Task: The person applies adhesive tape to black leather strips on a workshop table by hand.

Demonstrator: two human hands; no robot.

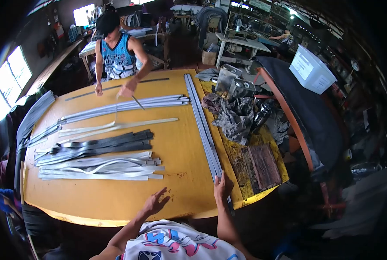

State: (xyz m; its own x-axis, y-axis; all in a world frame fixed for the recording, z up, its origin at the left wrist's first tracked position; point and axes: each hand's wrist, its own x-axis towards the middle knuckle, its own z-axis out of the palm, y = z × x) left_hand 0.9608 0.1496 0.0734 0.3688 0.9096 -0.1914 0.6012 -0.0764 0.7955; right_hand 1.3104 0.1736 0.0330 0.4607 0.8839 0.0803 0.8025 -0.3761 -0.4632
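Note:
My left hand (155,202) is over the near edge of the yellow-topped table (184,151), fingers apart and holding nothing. At the table's right side my right hand (223,187) grips the near end of long grey strips (204,125) that run away from me, their tips showing past my wrist. Left of centre lie a bundle of black strips (102,145) and a bundle of white strips (98,170). Beyond them are a few cream strips (124,125) and a row of long grey-white strips (128,104).
Across the table stands a person (117,52) in a blue jersey, holding a thin blade-like tool (138,103). Dark crumpled cloth (239,115), metal containers (228,78) and a brown block (265,167) sit to the right. A translucent bin (311,70) rests on dark padded material.

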